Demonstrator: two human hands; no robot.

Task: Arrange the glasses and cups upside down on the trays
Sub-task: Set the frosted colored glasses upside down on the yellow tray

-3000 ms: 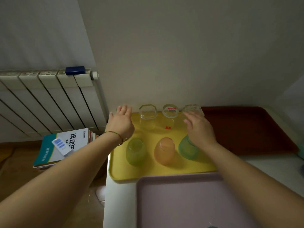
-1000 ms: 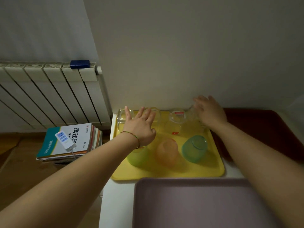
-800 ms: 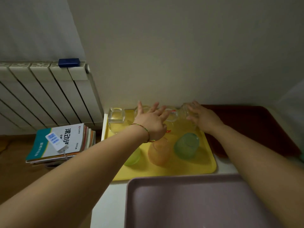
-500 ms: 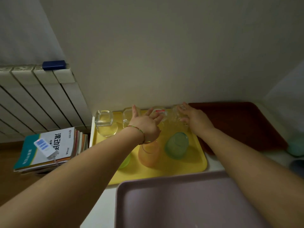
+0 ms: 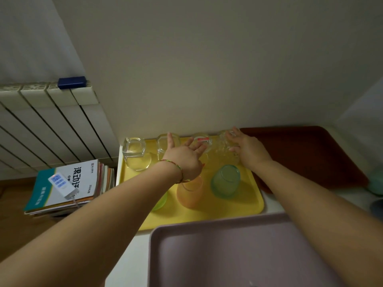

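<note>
A: Glasses and cups stand on the yellow tray [image 5: 244, 206] by the wall. In its back row are four clear glasses: a square-based one [image 5: 134, 150] at the far left, base up, an angular one [image 5: 163, 142] beside it, a labelled glass [image 5: 202, 141] with a red and white sticker, and a ribbed glass [image 5: 224, 149] at the right end.

B: And the coloured ones?

A: In the front row are a teal cup [image 5: 225, 181] and an orange cup [image 5: 190, 194], both base up; a lime cup [image 5: 160, 200] is mostly hidden under the left forearm.

B: The hands?

A: The left hand [image 5: 183, 159] hovers flat with fingers spread, gripping nothing, its fingertips at the labelled glass. The right hand [image 5: 247, 151] lies against the ribbed glass with fingers extended; whether it is actually gripping it I cannot tell.

B: What has changed?

A: Three seconds ago there were only three clear glasses in the back row; the square-based one at the left is new. The left hand was then at the tray's left edge and has moved towards the middle. The purple tray [image 5: 207, 253] and the dark red tray [image 5: 323, 154] hold nothing, as before.
</note>
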